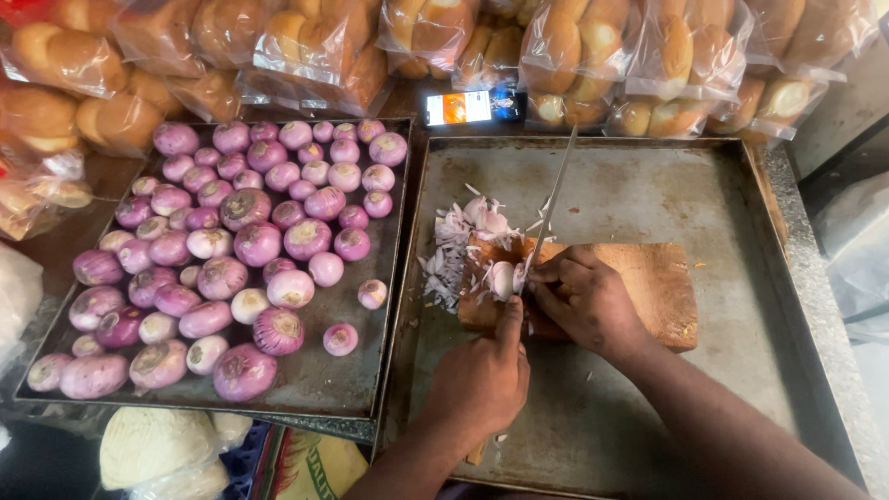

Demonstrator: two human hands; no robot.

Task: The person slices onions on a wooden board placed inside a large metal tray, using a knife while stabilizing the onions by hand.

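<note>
Wooden board holds one onion pinched under the left hand fingertips, right hand fingers wrapped tight round one knife, two trays underneath.

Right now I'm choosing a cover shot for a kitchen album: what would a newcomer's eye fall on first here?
First the heap of peeled purple onions filling the dark tray on the left. Next the two hands at centre: the left hand steadies a small onion on the wooden board while the right hand holds a long knife over it, chopped pieces beside. Bagged bread rolls line the back.
</note>
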